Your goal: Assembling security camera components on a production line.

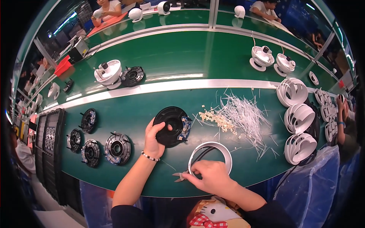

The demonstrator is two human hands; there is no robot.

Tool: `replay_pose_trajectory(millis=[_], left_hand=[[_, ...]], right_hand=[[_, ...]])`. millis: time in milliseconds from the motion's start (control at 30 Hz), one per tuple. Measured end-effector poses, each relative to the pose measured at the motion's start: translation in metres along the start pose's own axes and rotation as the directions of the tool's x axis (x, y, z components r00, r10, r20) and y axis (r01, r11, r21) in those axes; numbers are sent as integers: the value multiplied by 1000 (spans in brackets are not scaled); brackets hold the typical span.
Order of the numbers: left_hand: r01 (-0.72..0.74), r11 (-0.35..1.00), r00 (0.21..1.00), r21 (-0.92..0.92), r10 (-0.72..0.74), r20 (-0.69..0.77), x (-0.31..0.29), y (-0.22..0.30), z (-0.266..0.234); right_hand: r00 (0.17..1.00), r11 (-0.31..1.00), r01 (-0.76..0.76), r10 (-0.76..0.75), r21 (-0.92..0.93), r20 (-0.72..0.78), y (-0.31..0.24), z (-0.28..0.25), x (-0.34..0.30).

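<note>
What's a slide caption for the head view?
Left hand holding a black disc with a blue circuit board, right hand at cutters and a white ring.

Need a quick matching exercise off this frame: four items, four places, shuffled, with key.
Items
1. Black disc with a blue circuit board
2. Single white ring
3. Small cream pieces
4. Red bin

Places
A. Scattered along the left side of the heap of white strips
B. Held in the left hand
C. Next to the grey-and-black box, upper left
D. At the right hand, near the table's front edge

Pairs: 1-B, 2-D, 3-A, 4-C
</note>
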State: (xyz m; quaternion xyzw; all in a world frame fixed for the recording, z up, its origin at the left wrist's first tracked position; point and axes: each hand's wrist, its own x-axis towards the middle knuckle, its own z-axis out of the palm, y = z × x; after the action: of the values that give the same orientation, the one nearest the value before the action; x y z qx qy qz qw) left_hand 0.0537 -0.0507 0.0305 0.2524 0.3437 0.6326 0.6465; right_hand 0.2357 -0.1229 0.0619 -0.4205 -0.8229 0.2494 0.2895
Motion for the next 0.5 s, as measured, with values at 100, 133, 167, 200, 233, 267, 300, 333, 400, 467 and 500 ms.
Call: replay_pose_trajectory(millis=[100, 133, 167, 200, 233, 267, 300, 333, 400, 467, 500], left_hand=[[6, 1000, 1000, 3, -7, 4, 2, 5, -4], [14, 1000, 1000, 12, -14, 9, 2, 8, -6], [4, 1000, 1000, 16, -5, 12, 3, 10, -7], [11, 1000, 1000, 17, -11, 20, 4, 8, -6], [12, 1000, 1000, 9, -12, 22, 6, 6, -4], [13, 1000, 999, 3, -14, 29, 8, 5, -1], [2, 1000, 1000, 3, -2, 7, 10, 4, -3], [-9, 1000, 1000, 4, 9, -8, 11, 4, -4], [-14, 1000, 998, -16, 13, -56, 13, -1, -2], [-54, 998, 987, -39, 48, -151, 7, 8, -4], [-84, 996, 991, 35, 87, -105, 5, 8, -22]], right_hand=[[996, 992, 67, -72, -104, -46, -6, -33, 9], [986, 959, -37, 81, -280, 146, -10, -39, 8], [986, 960, -35, 79, -276, 148, -6, -42, 9], [960, 959, -50, 123, -278, 253, 0, -45, 6], [921, 958, -66, 166, -279, 352, 4, -46, 5], [925, 956, -79, 176, -281, 338, 7, -47, 5], [933, 969, -58, 138, -239, 332, 10, -49, 5], [942, 979, -38, 102, -198, 320, 13, -52, 5], [951, 980, -30, 89, -199, 297, 17, -59, 3], [972, 996, 33, -13, -81, 233, 18, -62, 14], [987, 994, 105, -103, -11, 120, 20, -64, 18]])
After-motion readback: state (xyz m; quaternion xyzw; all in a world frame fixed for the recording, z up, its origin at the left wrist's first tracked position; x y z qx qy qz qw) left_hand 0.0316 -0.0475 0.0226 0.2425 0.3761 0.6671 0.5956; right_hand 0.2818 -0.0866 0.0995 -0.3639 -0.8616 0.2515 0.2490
